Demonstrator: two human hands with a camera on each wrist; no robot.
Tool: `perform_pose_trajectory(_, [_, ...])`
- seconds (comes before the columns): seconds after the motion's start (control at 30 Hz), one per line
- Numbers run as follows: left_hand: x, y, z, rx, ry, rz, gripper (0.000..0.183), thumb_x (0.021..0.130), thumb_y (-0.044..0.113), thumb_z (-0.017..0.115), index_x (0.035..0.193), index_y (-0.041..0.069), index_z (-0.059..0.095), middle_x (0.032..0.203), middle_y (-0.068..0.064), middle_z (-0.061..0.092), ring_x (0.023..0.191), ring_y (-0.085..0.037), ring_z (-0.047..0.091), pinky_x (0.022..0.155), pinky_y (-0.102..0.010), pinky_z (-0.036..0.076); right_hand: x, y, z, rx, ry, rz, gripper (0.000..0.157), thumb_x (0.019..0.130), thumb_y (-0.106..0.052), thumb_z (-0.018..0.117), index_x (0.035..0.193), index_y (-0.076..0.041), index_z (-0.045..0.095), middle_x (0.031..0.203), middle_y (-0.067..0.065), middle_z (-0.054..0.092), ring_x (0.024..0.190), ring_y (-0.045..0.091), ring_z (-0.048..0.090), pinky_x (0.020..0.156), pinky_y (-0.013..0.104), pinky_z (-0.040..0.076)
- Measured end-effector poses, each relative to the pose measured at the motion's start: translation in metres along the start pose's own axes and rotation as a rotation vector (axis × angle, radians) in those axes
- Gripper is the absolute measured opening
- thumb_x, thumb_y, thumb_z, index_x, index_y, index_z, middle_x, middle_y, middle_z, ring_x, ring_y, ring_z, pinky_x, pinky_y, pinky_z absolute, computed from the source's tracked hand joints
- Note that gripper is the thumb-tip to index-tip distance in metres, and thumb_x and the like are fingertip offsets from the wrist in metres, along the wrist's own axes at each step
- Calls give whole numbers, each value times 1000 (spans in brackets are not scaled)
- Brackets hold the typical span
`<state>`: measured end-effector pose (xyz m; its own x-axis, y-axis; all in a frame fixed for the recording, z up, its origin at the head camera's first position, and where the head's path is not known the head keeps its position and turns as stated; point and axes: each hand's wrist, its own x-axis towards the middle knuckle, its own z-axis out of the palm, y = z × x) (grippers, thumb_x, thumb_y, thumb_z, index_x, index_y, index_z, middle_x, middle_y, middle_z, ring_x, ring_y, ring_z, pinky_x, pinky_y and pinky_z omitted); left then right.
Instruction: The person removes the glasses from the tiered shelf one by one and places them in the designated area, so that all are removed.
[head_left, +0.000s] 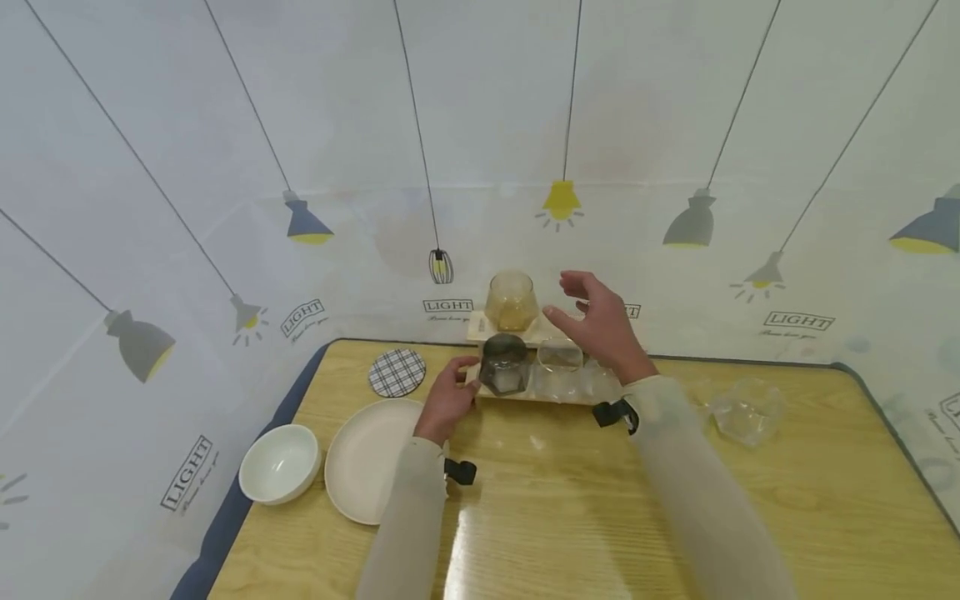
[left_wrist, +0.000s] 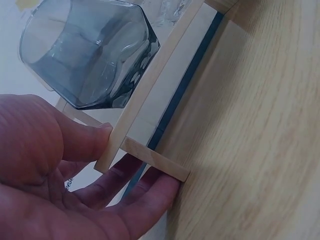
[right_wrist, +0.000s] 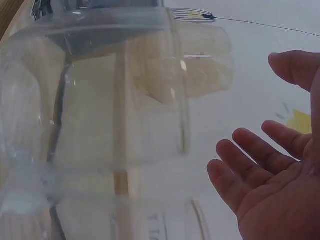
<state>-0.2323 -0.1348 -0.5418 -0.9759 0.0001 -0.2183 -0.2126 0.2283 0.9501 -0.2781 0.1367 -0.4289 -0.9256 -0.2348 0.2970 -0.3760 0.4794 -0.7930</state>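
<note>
My left hand (head_left: 447, 400) grips the left end of a two-level wooden rack (left_wrist: 140, 95), thumb against the plank's edge and fingers under it by the foot. On the lower level, beside that hand, sits a smoky grey faceted glass (head_left: 504, 367). To its right stand clear glasses (head_left: 558, 379), one partly hidden by my right wrist. An amber glass (head_left: 512, 302) rests on the upper level at the back. Raised just right of the amber glass is my right hand (head_left: 600, 325), fingers spread loosely apart from the thumb, with nothing between them.
Another clear glass (head_left: 748, 414) lies on the table at the right. A checked round coaster (head_left: 397, 372), a pale plate (head_left: 367, 467) and a white bowl (head_left: 280, 464) are at the left. A wall sheet printed with lamps (head_left: 690, 218) rises right behind the rack.
</note>
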Motion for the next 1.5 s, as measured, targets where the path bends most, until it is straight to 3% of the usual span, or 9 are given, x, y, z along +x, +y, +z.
perform_pose_trajectory(0.3, [3,0,-2,7,20,3,45,106,7,60,150,17,56,140,-24,54,98,-25,62,81,-43,59,37,-11,31,-47,-145,103,93,92,-50,78,165,-14,34,162,17,48,149,36,47,119,57,43])
perform_pose_trajectory(0.47, [4,-3,0,1,12,2,43,106,8,61,148,18,58,138,-22,54,94,-21,61,77,-36,57,44,-5,41,-44,-188,140,90,91,-47,80,163,-16,35,159,16,51,148,37,48,117,58,45])
perform_pose_trajectory(0.8, [0,-4,-3,66,21,19,45,107,11,60,152,18,55,138,-20,58,105,-25,64,76,-32,55,44,11,51,11,-196,42,81,95,-44,79,159,-15,37,158,17,50,145,44,50,115,57,47])
perform_pose_trajectory(1.1, [0,-1,0,91,-2,27,45,107,10,60,151,17,54,133,-20,59,89,-23,63,71,-32,52,32,5,30,88,-114,33,78,99,-33,76,162,-16,34,160,15,48,145,40,51,116,53,48])
perform_pose_trajectory(1.3, [-4,4,1,104,15,18,45,106,11,60,151,17,54,138,-22,58,92,-23,63,73,-32,54,12,-3,0,105,-93,6,78,100,-37,75,163,-22,32,163,10,44,149,36,48,119,55,44])
perform_pose_trajectory(1.43, [-4,6,3,88,14,9,45,106,11,60,150,20,55,140,-21,58,96,-26,64,75,-34,55,-5,-5,-22,47,-94,-13,79,101,-36,73,165,-21,30,164,12,44,149,37,47,119,57,44])
perform_pose_trajectory(1.5, [-3,5,4,94,13,3,45,106,12,61,150,21,55,143,-20,57,107,-27,63,79,-34,54,-15,-4,-32,11,-92,-19,79,101,-35,73,165,-20,30,163,14,45,148,38,48,118,58,44])
